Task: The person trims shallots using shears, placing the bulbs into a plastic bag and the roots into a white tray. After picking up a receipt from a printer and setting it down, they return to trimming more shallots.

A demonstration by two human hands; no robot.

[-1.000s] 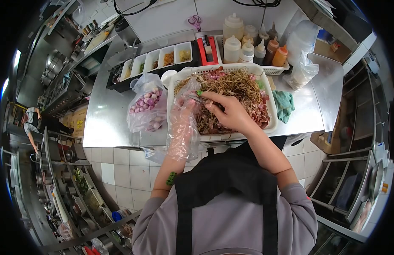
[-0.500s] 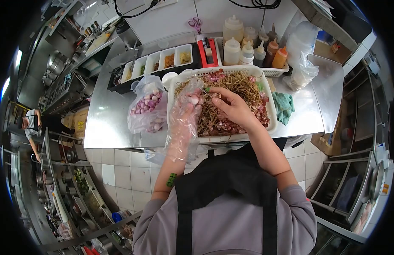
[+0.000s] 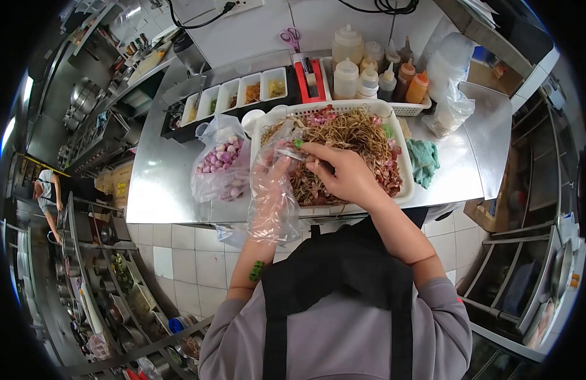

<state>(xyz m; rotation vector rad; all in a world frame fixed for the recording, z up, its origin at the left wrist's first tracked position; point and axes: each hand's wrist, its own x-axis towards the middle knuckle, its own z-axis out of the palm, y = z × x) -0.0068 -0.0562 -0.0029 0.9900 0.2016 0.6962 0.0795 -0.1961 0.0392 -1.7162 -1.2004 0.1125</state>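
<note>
My left hand [image 3: 272,177], in a loose clear plastic glove, is closed around a shallot mostly hidden by the fingers and glove. Pinched in my right hand [image 3: 349,175] is a small metal blade with a green part [image 3: 298,144], touching the left fingertips. Both hands are over the left side of a white basket [image 3: 404,158] filled with dry brown roots and reddish skins [image 3: 347,130]. To the left, a clear plastic bag [image 3: 204,136] holds several purple-pink peeled shallots [image 3: 220,158].
Behind the basket stand a black tray of white containers [image 3: 252,88], a red holder [image 3: 311,85], scissors [image 3: 291,37] and squeeze bottles [image 3: 345,79]. A green cloth [image 3: 423,158] and tied plastic bag [image 3: 446,117] lie right. A person [image 3: 49,190] is far left.
My right hand has moved slightly down and left, bringing the blade across the left fingertips. My left hand has turned a little, and the shallot in it is less visible.
</note>
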